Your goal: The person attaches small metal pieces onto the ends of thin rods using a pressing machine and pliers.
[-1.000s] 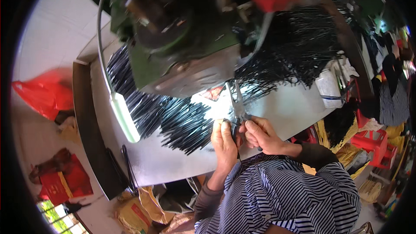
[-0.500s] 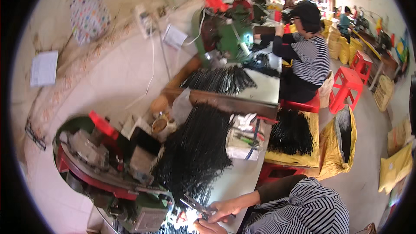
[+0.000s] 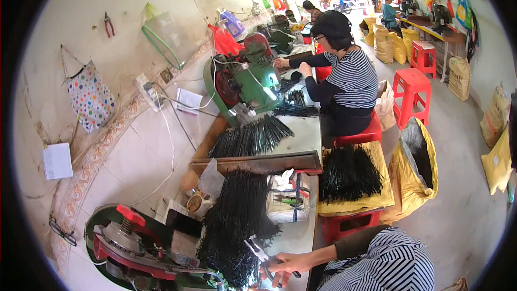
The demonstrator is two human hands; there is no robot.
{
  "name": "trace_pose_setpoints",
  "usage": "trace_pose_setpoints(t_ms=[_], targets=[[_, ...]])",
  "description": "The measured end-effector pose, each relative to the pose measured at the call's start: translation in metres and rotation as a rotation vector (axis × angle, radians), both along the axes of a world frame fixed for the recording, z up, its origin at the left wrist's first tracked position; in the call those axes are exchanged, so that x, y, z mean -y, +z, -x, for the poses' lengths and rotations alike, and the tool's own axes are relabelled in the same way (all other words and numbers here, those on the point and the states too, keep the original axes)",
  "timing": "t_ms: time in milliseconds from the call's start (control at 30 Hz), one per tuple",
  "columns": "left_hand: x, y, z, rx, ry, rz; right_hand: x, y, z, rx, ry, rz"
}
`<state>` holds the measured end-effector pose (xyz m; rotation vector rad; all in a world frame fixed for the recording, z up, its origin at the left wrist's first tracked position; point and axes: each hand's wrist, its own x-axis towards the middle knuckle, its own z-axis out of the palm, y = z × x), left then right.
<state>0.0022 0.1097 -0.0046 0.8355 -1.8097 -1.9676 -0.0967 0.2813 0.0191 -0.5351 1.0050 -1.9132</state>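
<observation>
Below, hands point(image 3: 288, 265) at grey worktable point(image 3: 293, 237) (black rods point(image 3: 237, 221) heaped), tiled workshop.

My right hand point(image 3: 288, 265) sits low in the frame, fingertips cut by the bottom edge. Left hand: hidden, can't tell where. Pliers point(image 3: 264, 256) partly covered by my fingers. Green machine point(image 3: 134, 248) at lower left runs off frame.
</observation>
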Motion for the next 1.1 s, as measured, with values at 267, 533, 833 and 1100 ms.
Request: trace_pose_setpoints(t_ms=[267,533,833,1100], targets=[[-0.026,0.049,-0.005,-0.072,0.239,-0.088,0.006,-0.006,0.0,-0.897,-0.269,-0.5],[-0.003,0.054,-0.024,-0.285,0.069,0.141,0.017,0.032,0.01,-1.263,-0.147,-0.605],[0.006,0.046,-0.047,-0.278,0.15,0.289,0.046,0.042,-0.004,-1.409,0.015,-0.612],[0.009,0.038,-0.05,-0.237,0.186,0.342,0.058,0.031,-0.006,-1.519,-0.006,-0.662]])
